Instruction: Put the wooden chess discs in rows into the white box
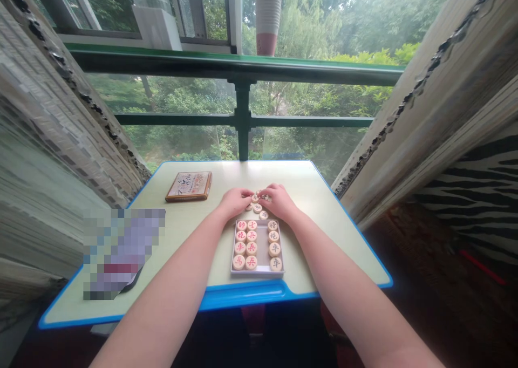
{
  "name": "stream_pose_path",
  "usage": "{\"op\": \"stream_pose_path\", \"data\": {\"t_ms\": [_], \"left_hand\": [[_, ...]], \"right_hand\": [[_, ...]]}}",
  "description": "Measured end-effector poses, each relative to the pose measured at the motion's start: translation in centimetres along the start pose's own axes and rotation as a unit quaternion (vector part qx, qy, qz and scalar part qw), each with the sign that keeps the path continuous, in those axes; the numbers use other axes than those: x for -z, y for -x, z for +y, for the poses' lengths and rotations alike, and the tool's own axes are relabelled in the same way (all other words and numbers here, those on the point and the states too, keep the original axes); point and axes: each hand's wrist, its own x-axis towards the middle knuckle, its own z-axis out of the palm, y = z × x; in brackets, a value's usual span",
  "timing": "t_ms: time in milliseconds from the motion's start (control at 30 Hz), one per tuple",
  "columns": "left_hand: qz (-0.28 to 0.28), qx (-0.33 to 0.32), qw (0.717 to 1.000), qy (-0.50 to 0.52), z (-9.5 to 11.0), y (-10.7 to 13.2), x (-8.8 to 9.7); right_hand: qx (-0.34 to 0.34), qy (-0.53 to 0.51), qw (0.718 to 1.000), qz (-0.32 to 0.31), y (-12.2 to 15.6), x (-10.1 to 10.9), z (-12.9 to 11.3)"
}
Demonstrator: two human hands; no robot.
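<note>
Several round wooden Chinese chess pieces point(258, 208) lie loose on the table, just beyond a shallow white box. At this small pile my left hand point(237, 202) comes in from the left, its fingers closed at a Chinese chess piece point(254, 198). Opposite it, my right hand point(279, 200) has its fingers bent and closed around the same spot, partly covering the pieces there. Inside the white box point(258, 274), pieces with red characters point(240, 247) fill two columns at the left. A single column of dark-lettered pieces point(274, 249) runs along the right, with a gap between.
A flat decorated box lid point(188, 186) rests at the table's back left. Farther forward on the left is a blurred-out object point(125, 254). The pale table point(324, 222) has a blue edge. Beyond stand a green railing point(243, 63) and windows, with curtains on both sides.
</note>
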Motion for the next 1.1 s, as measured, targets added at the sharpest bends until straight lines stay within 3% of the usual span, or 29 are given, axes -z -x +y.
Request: {"op": "stream_pose_path", "data": {"t_ms": [167, 333, 433, 533, 633, 800, 1100], "left_hand": [[0.003, 0.020, 1.000, 0.015, 0.3, 0.0, -0.1], [-0.006, 0.025, 0.999, 0.044, 0.8, 0.7, 0.8], [-0.039, 0.002, 0.998, 0.039, 1.1, 1.5, 1.7], [-0.083, -0.040, 0.995, 0.022, 1.1, 2.0, 2.2], [-0.088, -0.072, 0.994, 0.002, 0.9, 2.1, 2.2], [-0.057, -0.069, 0.996, -0.013, 0.3, 1.6, 1.8], [-0.035, -0.110, 0.990, -0.085, 0.4, 1.6, 1.6]], "right_hand": [[-0.007, -0.004, 1.000, -0.004, -0.1, -0.1, -0.1], [-0.027, -0.043, 0.998, -0.030, 0.4, 1.8, -0.7], [-0.012, -0.053, 0.994, -0.093, 0.9, 3.0, -1.3], [0.002, -0.040, 0.992, -0.118, 1.1, 3.3, -1.7], [-0.009, -0.024, 0.994, -0.104, 1.0, 2.6, -1.8], [-0.009, -0.010, 0.998, -0.059, 0.9, 1.9, -1.7], [-0.022, 0.009, 0.998, -0.056, 1.0, 1.6, -2.0]]}}
